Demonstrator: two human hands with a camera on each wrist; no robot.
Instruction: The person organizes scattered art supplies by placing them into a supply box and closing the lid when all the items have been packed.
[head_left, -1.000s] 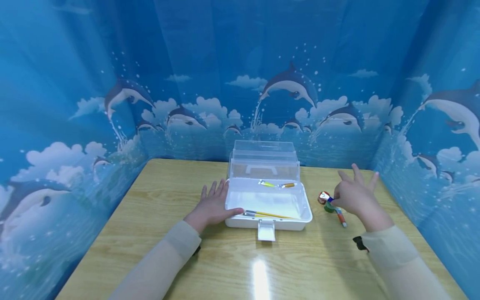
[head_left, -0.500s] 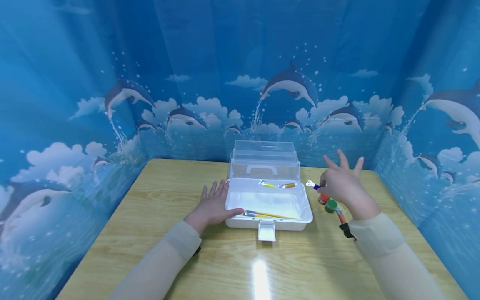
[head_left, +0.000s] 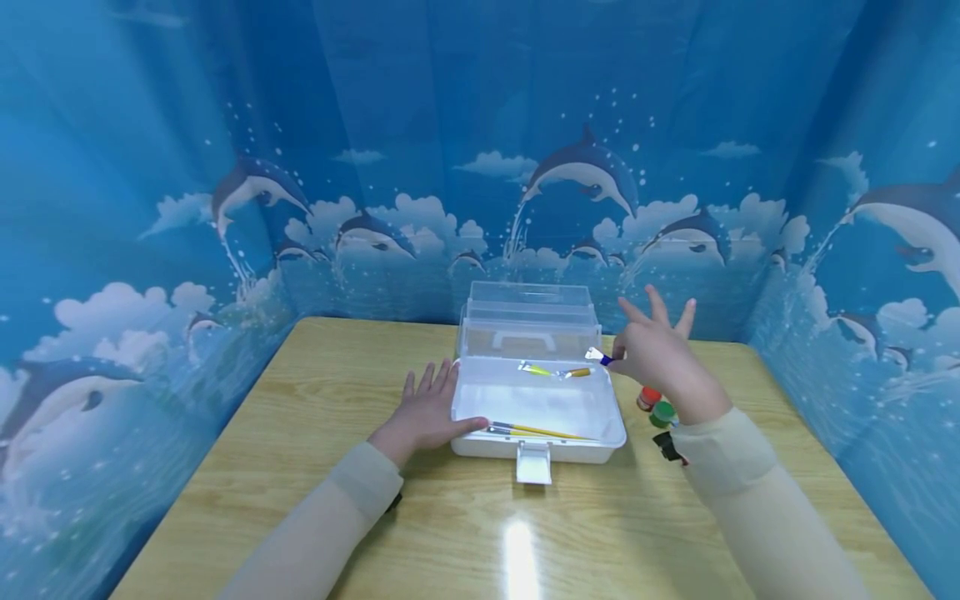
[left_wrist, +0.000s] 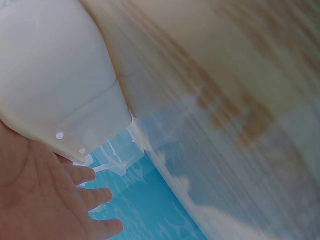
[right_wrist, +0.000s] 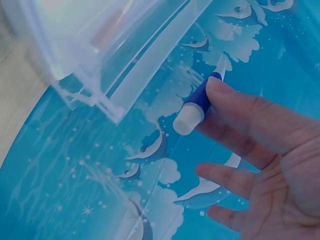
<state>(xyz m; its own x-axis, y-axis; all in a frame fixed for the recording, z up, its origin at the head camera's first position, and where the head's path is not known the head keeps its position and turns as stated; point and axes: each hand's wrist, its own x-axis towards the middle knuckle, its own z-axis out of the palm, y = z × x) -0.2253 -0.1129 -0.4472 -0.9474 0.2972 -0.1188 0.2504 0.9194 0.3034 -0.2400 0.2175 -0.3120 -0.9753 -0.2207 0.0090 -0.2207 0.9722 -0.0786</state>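
My right hand (head_left: 667, 367) pinches a small blue paint tube (right_wrist: 200, 97) with a white cap between thumb and fingers, other fingers spread. It holds the tube above the right rear corner of an open white plastic box (head_left: 577, 451). My left hand (head_left: 422, 418) rests on the box's left side with straight fingers, the thumb over the front rim. Inside the box, a yellow-green paint tube (head_left: 537, 369) and a brown paint tube (head_left: 578, 372) lie along the back. Yellow-handled paintbrushes (head_left: 546, 431) lie along the front.
The box's clear lid (head_left: 525, 318) stands raised at the back; its latch (head_left: 533, 463) hangs down in front. Right of the box, a red paint jar (head_left: 648, 399) and a green-lidded jar (head_left: 663, 415) stand on the wooden table (head_left: 442, 533). A dolphin-print curtain (head_left: 420, 100) surrounds the table.
My right hand has lifted the blue paint tube from beside the jars and carried it left to the box's rear corner. The left hand has stayed in place.
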